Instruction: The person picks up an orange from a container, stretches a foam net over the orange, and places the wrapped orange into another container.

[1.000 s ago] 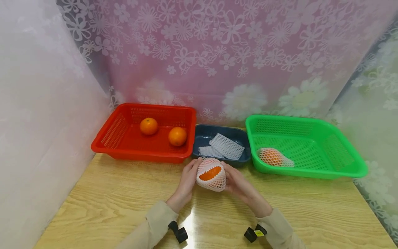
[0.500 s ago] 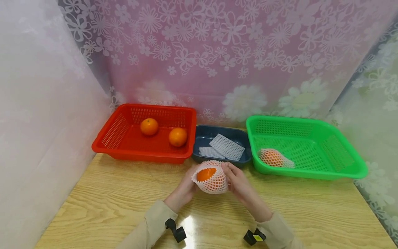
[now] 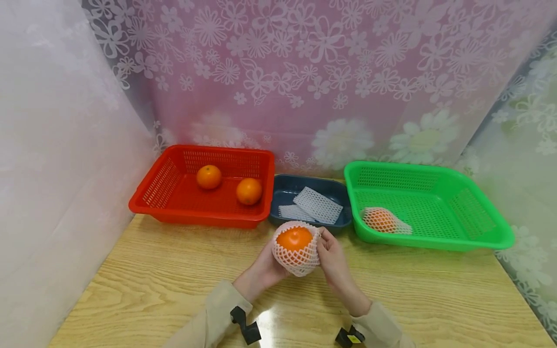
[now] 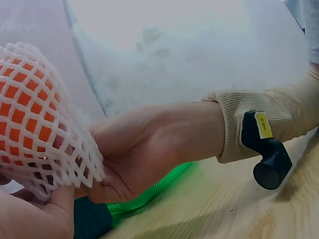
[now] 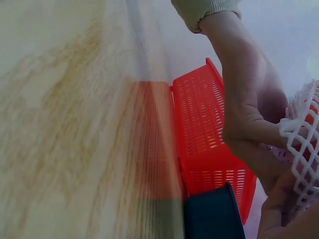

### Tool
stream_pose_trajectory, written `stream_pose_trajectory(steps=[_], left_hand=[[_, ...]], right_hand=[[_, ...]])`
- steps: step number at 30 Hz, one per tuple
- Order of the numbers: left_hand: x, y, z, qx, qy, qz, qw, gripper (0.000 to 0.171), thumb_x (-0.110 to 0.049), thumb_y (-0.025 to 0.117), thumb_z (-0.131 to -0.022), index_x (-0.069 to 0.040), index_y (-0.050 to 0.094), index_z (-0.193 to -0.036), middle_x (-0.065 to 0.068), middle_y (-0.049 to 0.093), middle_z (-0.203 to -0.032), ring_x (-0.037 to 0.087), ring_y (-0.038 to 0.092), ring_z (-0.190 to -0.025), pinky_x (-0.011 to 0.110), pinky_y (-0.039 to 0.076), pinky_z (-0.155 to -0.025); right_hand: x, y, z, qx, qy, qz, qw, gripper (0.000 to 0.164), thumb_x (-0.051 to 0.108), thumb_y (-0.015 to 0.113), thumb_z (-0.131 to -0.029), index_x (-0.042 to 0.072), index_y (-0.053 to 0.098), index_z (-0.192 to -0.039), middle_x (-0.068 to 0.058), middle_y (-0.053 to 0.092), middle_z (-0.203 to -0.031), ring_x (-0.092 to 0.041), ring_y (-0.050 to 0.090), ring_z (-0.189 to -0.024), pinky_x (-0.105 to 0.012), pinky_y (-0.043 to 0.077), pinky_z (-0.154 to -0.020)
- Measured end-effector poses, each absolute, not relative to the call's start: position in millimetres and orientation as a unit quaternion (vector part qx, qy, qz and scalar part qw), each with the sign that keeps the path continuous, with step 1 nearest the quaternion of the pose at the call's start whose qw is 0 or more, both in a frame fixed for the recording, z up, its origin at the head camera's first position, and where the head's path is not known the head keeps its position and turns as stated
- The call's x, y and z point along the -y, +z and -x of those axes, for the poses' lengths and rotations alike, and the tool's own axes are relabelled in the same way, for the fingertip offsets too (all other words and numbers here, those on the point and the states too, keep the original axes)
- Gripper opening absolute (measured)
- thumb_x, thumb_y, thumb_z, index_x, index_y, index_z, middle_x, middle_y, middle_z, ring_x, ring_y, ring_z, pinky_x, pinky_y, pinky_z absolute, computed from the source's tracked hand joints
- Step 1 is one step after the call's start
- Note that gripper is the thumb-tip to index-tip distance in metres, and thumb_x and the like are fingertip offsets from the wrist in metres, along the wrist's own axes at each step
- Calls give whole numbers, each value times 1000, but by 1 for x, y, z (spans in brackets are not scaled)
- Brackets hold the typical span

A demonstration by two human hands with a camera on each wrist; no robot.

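Observation:
An orange (image 3: 296, 238) sits inside a white foam fruit net (image 3: 298, 263) in front of me in the head view, its top showing through the net's open mouth. My left hand (image 3: 266, 267) holds the wrapped orange from the left and below, its fingers largely hidden behind the fruit. At the mouth's right edge, my right hand (image 3: 334, 258) pinches the netting between thumb and fingers. Up close in the left wrist view, the foam mesh (image 4: 30, 109) spreads over the fruit, with the right hand (image 4: 149, 144) touching its edge.
A red basket (image 3: 200, 215) with two bare oranges stands back left. Beside it, a dark blue tray (image 3: 283, 183) holds flat foam nets (image 3: 317, 205). At right, a green basket (image 3: 435, 244) contains one net-wrapped orange (image 3: 380, 220). All stand on a wooden table (image 3: 174, 270).
The orange has turned in my hands, so the net's opening now faces up and is wider. My right fingers have shifted to the net's right rim. The baskets stay put.

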State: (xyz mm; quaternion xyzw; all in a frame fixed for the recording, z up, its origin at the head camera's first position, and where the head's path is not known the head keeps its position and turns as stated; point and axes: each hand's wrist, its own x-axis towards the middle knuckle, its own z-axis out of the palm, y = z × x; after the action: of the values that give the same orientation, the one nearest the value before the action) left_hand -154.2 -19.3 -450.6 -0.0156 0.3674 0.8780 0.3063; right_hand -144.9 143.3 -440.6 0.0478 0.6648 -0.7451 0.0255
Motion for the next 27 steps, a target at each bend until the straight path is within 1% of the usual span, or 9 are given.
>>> stream_pose_trajectory(steps=[3,5,8,11,13,17,20,23,27], left_hand=[[18,-448,154,-371,879,18,299,37,-36,34,-109,-17,60,-127,-5,66,-111,8,61,-101,23,51,-88],[17,-447,154,-375,880,22,291,37,-33,34,-109,-15,59,-129,-5,67,-110,7,63,-100,22,52,-86],[15,-448,156,-377,880,32,286,42,-34,33,-110,-9,52,-139,-2,65,-112,8,64,-99,22,54,-83],[14,-448,157,-383,877,41,286,53,-41,34,-110,-6,39,-150,3,62,-118,10,63,-100,24,55,-83],[13,-448,157,-391,873,49,286,58,-45,36,-109,-7,36,-153,5,59,-122,12,62,-100,25,54,-83],[11,-447,158,-406,867,54,283,62,-50,40,-107,-10,37,-155,7,58,-129,13,63,-102,24,55,-85],[11,-445,158,-402,870,54,280,61,-49,39,-108,-11,36,-156,9,55,-136,13,62,-104,23,56,-86],[12,-443,156,-389,877,50,278,60,-48,36,-109,-11,33,-157,11,51,-141,12,61,-107,22,55,-87],[12,-441,156,-404,872,36,273,60,-47,36,-109,-12,32,-158,12,50,-144,12,60,-109,23,55,-89]], right_hand=[[-144,-441,145,-672,-737,-50,39,20,9,44,-108,-1,52,-124,-6,70,-108,-7,62,-80,-22,52,-65],[-146,-441,145,-682,-728,-47,43,27,14,44,-109,0,50,-132,-9,67,-119,-8,62,-87,-24,53,-70],[-148,-438,145,-701,-712,-25,27,40,27,42,-111,4,44,-143,-11,54,-138,-11,57,-107,-33,51,-90],[-150,-435,144,-714,-699,33,-1,47,36,37,-111,9,38,-150,-12,42,-151,-20,45,-130,-46,39,-108],[-151,-433,142,-723,-685,87,-7,50,32,45,-109,13,35,-154,-11,37,-156,-25,39,-138,-49,32,-114],[-151,-433,140,-751,-638,167,-7,76,17,73,-94,22,31,-157,-4,33,-161,-25,37,-143,-33,36,-114],[-150,-434,140,-755,-631,180,-10,91,11,84,-83,23,31,-156,-3,32,-161,-24,39,-141,-21,37,-109],[-150,-433,140,-756,-632,169,-6,96,10,86,-80,20,30,-157,-8,36,-158,-26,40,-140,-20,37,-108],[-151,-430,138,-776,-614,148,-6,99,17,88,-79,14,27,-157,-14,42,-151,-30,44,-135,-29,40,-107]])
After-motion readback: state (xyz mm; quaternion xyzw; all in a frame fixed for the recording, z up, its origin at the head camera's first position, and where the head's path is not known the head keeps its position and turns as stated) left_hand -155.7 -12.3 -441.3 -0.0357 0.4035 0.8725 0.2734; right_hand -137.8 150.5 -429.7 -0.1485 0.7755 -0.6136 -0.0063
